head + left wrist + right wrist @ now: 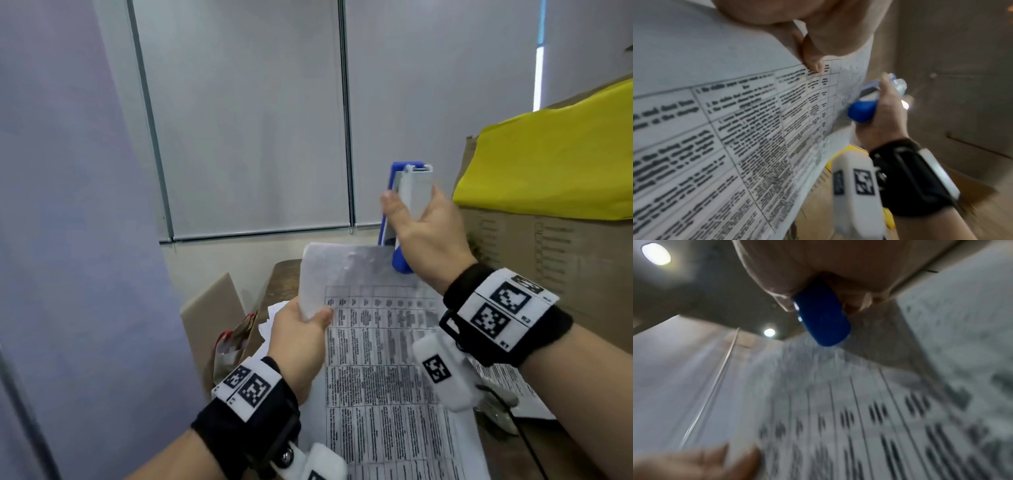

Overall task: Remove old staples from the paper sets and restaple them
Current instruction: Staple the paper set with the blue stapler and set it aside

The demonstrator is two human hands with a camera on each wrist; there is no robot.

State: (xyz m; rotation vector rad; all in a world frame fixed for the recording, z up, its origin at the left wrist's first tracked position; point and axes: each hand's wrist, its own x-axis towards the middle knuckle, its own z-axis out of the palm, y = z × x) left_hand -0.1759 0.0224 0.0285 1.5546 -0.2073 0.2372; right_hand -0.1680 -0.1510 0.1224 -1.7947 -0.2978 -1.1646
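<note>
A paper set (376, 342) printed with a table is held up in the air, tilted toward me. My left hand (301, 329) grips its left edge, thumb on the printed face (813, 65). My right hand (424, 229) is wrapped around a blue and white stapler (407, 205) held upright, nose pointing up. The stapler's blue rear end (861, 110) sits at the paper's top right corner. In the right wrist view that blue end (822, 321) sticks out below my palm, above the blurred paper (838, 418).
Cardboard boxes (548, 257) with a yellow sheet (555, 164) on top stand close on the right. More loose paper (507, 387) and a metal tool (496, 407) lie on the brown table (284, 274) below. A paper bag (233, 339) and a board lean at the left.
</note>
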